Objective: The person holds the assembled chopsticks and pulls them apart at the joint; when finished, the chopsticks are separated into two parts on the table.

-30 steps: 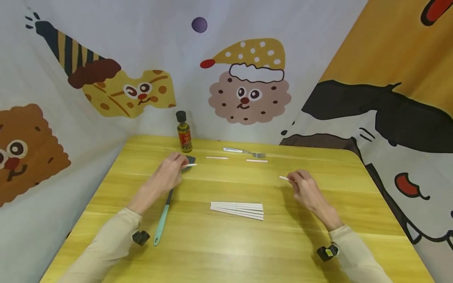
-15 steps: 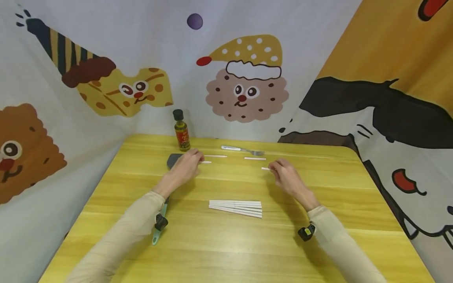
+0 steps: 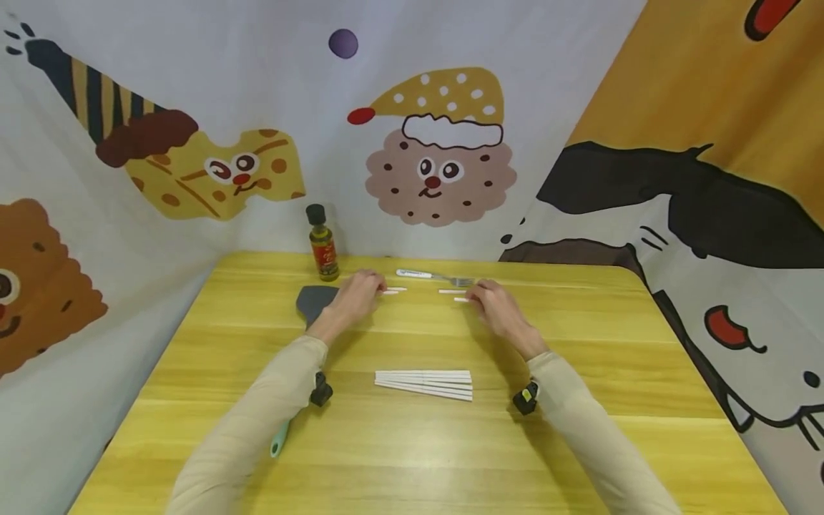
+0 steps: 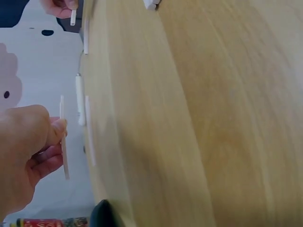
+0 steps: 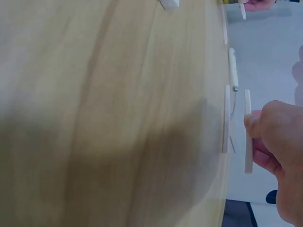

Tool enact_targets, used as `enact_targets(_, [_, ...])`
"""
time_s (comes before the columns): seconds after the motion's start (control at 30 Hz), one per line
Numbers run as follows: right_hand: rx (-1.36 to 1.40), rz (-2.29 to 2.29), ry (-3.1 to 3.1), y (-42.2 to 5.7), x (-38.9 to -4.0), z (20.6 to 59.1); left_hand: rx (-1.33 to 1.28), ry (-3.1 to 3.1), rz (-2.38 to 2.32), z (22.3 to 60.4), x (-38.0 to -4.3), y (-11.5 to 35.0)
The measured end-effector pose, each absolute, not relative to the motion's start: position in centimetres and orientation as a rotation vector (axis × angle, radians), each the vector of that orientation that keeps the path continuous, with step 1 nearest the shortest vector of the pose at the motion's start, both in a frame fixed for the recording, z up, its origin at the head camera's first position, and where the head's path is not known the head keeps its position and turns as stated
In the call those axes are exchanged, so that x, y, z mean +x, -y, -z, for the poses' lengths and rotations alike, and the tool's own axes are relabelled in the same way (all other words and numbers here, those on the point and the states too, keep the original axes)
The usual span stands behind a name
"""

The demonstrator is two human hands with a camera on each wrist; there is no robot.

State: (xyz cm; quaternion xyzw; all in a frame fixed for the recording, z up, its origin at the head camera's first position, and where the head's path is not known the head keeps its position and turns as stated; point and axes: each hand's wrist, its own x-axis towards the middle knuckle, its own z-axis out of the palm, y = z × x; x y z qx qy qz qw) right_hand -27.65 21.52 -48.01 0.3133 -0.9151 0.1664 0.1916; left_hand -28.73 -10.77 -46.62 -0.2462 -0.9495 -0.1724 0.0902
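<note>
Cartoon-printed cloth [image 3: 444, 28] hangs behind a yellow wooden table [image 3: 399, 458].
From left I see grey spatula [image 3: 314, 300], bottle [image 3: 324, 250], then the left hand [image 3: 356, 297], pinching one white stick [image 4: 65, 156] at the table's far side. In the middle, a fan of white sticks [image 3: 425, 375] lies before a fork [image 3: 415, 274]. Rightmost, the right hand [image 3: 501, 311] pinches another stick [image 5: 248, 156].

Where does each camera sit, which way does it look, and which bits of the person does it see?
Head: worn on the head, looking forward and down at the table; both sleeves, the left hand and the right hand show.
Left wrist: worn there, looking past the left hand, which pinches a white stick; part of the right hand shows too.
Right wrist: worn there, looking past the right hand, which pinches another stick; part of the left hand peeks in.
Shared: both wrist views show the fork's handle.
</note>
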Motion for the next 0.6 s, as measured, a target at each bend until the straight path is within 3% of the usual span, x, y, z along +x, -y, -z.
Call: enact_targets(0.6, [0.785, -0.489, 2.706, -19.4, -29.8, 49.6, -0.699, 2.949, 0.567, 48.6, -30.4, 8.5])
